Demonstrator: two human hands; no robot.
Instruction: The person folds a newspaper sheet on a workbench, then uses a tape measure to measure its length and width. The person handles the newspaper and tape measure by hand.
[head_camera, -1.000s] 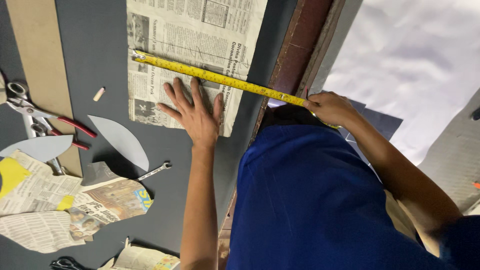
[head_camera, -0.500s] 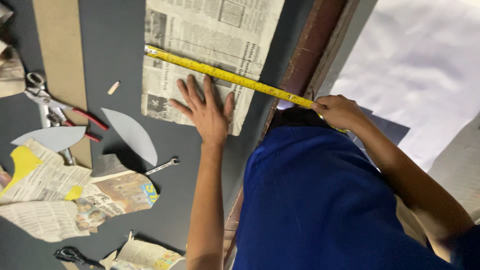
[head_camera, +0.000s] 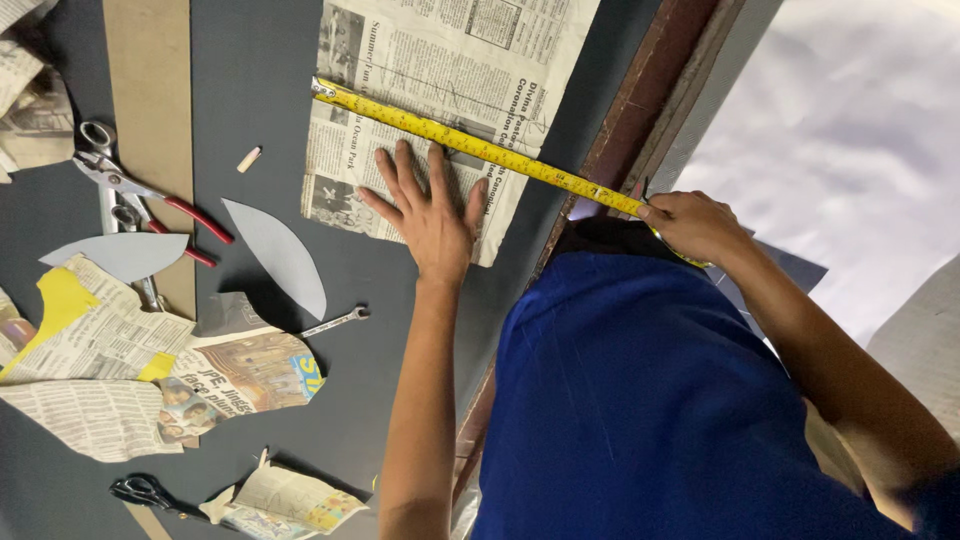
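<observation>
The newspaper sheet (head_camera: 450, 90) runs off the top edge, partly covered by the left hand (head_camera: 430, 215). The right hand (head_camera: 695, 225) hides the tape measure's (head_camera: 470, 148) far end. Black scissors (head_camera: 145, 492), below the newspaper, are half hidden

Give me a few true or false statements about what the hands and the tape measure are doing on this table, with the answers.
1. The left hand lies flat on the newspaper sheet. True.
2. The yellow tape measure lies rolled up. False: it stretches across the sheet.
3. The right hand holds the tape beyond the table edge. True.
4. The red-handled pliers are in the left hand. False: they lie untouched on the table.
</observation>
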